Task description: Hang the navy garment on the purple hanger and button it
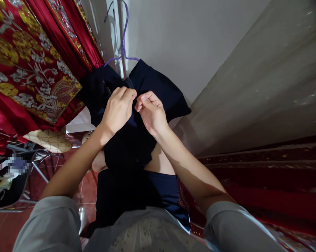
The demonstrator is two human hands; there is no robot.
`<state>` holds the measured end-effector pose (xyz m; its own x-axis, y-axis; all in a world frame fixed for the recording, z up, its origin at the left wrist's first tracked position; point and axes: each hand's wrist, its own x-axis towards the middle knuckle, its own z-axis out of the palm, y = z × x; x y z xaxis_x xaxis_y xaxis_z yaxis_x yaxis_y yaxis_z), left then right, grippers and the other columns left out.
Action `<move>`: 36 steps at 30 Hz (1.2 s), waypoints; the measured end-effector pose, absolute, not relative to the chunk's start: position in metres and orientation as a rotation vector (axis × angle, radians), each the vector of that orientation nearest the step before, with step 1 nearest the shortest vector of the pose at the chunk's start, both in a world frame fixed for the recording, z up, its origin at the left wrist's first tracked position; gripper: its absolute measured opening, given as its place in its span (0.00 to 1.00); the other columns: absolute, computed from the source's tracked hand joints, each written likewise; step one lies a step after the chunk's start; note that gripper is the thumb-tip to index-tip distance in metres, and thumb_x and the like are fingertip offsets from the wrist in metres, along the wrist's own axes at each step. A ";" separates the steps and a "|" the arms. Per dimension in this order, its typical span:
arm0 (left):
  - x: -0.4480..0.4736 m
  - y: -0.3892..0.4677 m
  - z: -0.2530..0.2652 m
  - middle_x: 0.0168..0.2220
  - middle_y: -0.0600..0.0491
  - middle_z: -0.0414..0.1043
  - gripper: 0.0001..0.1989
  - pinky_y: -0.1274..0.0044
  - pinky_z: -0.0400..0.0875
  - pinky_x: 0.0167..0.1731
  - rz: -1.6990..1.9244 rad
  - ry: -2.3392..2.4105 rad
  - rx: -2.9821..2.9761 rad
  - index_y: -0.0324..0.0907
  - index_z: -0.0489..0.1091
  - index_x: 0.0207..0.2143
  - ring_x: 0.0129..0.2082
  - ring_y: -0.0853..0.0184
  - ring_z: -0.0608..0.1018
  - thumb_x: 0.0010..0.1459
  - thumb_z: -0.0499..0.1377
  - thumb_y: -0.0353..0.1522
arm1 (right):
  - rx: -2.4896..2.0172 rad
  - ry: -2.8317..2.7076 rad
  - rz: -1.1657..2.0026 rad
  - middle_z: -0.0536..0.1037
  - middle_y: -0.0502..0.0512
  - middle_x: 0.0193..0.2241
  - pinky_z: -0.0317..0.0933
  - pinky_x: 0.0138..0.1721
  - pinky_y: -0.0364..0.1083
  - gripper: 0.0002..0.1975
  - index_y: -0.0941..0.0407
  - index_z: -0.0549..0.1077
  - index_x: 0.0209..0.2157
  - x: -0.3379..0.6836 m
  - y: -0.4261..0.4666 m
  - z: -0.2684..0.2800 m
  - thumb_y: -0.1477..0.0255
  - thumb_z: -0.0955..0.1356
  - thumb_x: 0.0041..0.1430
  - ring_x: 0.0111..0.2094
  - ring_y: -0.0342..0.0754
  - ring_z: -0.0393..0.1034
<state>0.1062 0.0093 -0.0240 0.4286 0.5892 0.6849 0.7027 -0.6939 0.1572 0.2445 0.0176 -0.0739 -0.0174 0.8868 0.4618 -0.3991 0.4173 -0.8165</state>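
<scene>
A dark navy short-sleeved garment [161,85] with a collar hangs from a purple hanger [124,43] in front of me. At the garment's upper front, my left hand [119,106] is closed, its fingers bent together and seen from the back. Beside it, almost touching, my right hand [153,110] is closed too, thumb pressed to curled fingers. Whatever lies between the fingertips of either hand is too small or hidden to make out. The garment's lower part drops in front of my legs.
Red cloth with gold and silver embroidery [29,59] hangs at the left. Below it stands a dark chair [16,192] with items on its seat. Pale sheeting [265,87] slopes down on the right, above dark red fabric [265,178]. The floor is red tile [88,189].
</scene>
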 end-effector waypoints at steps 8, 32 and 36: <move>0.113 0.025 -0.033 0.42 0.44 0.73 0.10 0.64 0.70 0.51 -1.002 -1.198 -2.568 0.38 0.72 0.42 0.47 0.55 0.75 0.67 0.51 0.24 | -0.486 -1.081 1.313 0.63 0.50 0.27 0.66 0.33 0.45 0.17 0.52 0.62 0.30 0.242 0.025 -0.098 0.56 0.70 0.59 0.27 0.43 0.60; 0.116 0.021 -0.013 0.44 0.42 0.74 0.08 0.65 0.73 0.48 -0.533 -1.311 -2.506 0.37 0.70 0.46 0.50 0.52 0.75 0.68 0.53 0.26 | -0.525 -0.793 1.434 0.58 0.45 0.20 0.63 0.25 0.40 0.13 0.52 0.64 0.29 0.227 0.031 -0.078 0.66 0.68 0.67 0.22 0.40 0.58; 0.113 0.030 -0.017 0.42 0.42 0.74 0.09 0.63 0.73 0.47 -0.656 -1.314 -2.524 0.38 0.69 0.46 0.49 0.51 0.76 0.66 0.52 0.24 | -0.489 -0.674 1.570 0.55 0.43 0.18 0.59 0.22 0.40 0.09 0.53 0.65 0.30 0.216 0.018 -0.084 0.72 0.66 0.67 0.19 0.40 0.52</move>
